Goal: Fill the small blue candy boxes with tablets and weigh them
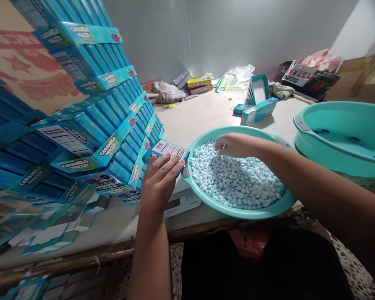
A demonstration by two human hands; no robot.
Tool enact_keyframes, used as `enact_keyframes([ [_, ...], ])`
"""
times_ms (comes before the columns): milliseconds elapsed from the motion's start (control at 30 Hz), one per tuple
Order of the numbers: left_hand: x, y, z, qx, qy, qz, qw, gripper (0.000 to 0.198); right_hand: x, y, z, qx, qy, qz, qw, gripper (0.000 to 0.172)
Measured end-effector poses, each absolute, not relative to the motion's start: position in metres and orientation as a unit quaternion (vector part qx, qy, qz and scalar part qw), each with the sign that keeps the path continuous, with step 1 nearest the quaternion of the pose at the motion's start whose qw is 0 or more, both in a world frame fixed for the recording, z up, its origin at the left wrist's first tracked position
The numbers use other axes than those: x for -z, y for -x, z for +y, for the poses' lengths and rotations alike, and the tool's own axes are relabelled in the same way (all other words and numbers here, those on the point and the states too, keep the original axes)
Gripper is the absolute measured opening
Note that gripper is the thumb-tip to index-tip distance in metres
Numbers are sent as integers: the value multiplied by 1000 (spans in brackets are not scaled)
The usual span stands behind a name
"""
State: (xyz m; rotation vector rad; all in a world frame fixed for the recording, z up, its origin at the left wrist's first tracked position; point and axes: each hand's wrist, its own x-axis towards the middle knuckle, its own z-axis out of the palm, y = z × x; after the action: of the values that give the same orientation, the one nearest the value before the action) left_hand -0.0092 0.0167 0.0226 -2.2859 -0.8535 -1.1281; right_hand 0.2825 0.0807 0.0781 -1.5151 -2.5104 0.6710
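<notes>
left hand (161, 178) on blue box (169, 150), right hand (234, 145) in candies (237, 179)

Small blue box (169, 150) and basin of candies (237, 177) at the table's near edge.
Box flat-printed, barcode panel up, tilted, gripped just left of the basin rim. Basin (256, 211) round, teal, upright, overhanging the near edge slightly, heaped with small white-and-blue candy pellets.

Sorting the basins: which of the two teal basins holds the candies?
The near basin, where the right hand reaches into blue-white candies; the far-right basin shows no such heap.
</notes>
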Motion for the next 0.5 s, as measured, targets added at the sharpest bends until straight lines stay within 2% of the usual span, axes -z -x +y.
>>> enact_keyframes([
  [233, -25, 12, 22, 401, 848, -307, 160, 50, -84, -283, 79, -240, 495, -834, 51, 31],
  [400, -8, 13, 17, 475, 759, -428, 122, 52, -87, -284, 77, -263, 498, -826, 29, 34],
  [500, -6, 10, 13, 539, 667, -508, 78, 61, -85, -284, 76, -272, 494, -826, 5, 37],
])
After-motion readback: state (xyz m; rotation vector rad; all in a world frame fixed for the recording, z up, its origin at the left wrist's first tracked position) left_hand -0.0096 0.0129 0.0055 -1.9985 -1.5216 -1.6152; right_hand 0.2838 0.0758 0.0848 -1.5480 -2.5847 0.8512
